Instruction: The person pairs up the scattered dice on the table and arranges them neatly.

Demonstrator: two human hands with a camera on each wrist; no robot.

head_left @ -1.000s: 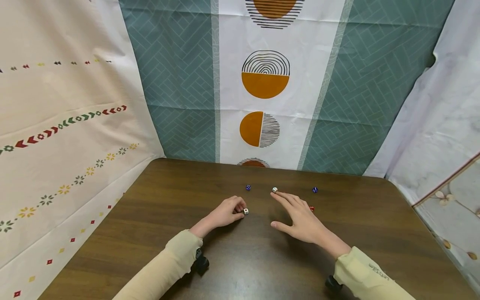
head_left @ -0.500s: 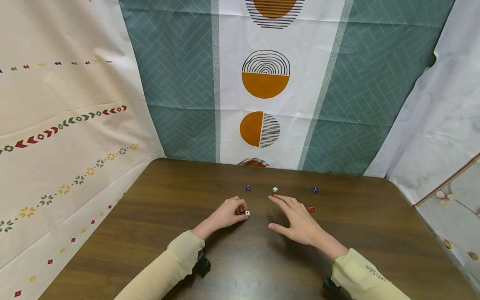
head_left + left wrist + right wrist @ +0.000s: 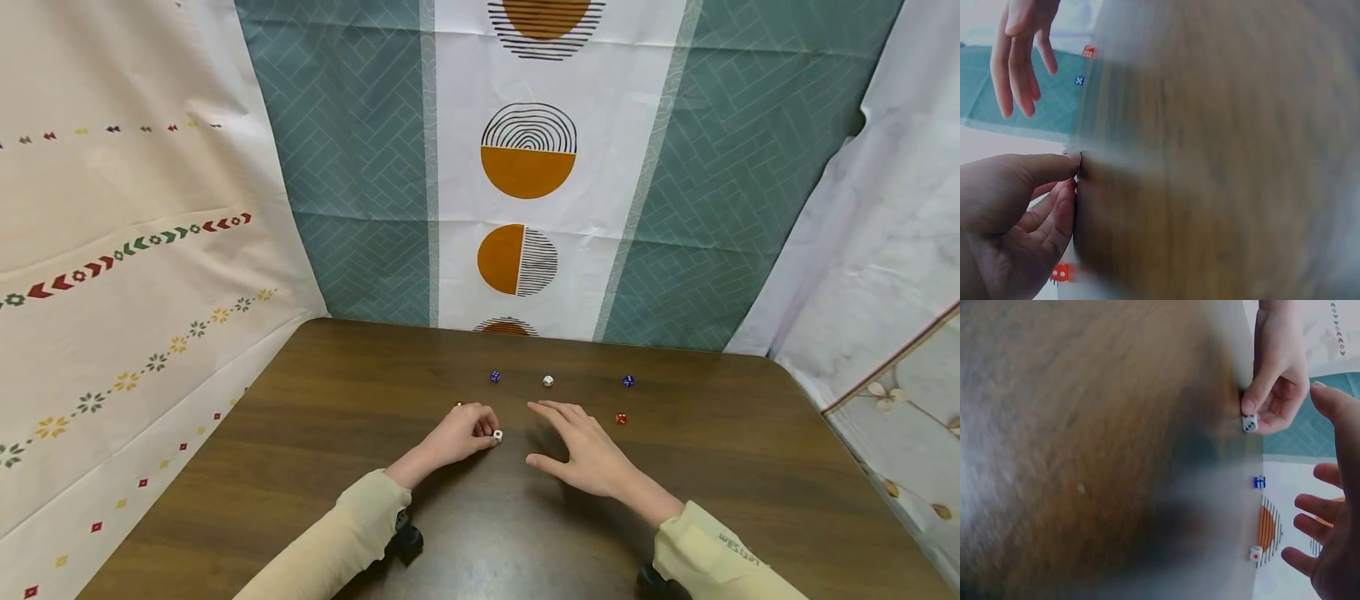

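Observation:
My left hand (image 3: 461,435) pinches a white die (image 3: 498,436) between thumb and fingertips, low at the table; black pips show on it in the right wrist view (image 3: 1249,423). Just beyond that hand a red die (image 3: 460,404) peeks out, mostly hidden in the head view. To the right, my right hand (image 3: 581,454) hovers palm down with spread fingers and holds nothing. Past its fingertips lies a second white die (image 3: 548,381), and to its right a second red die (image 3: 621,418).
Two blue dice stand toward the back of the brown wooden table (image 3: 360,375): a left one (image 3: 495,377) and a right one (image 3: 628,381). Patterned cloth (image 3: 360,167) hangs behind the table's far edge and along both sides.
The left hand has drawn slightly toward me and right with the white die, uncovering part of a red die. The right hand has drawn back and left, away from the other white die.

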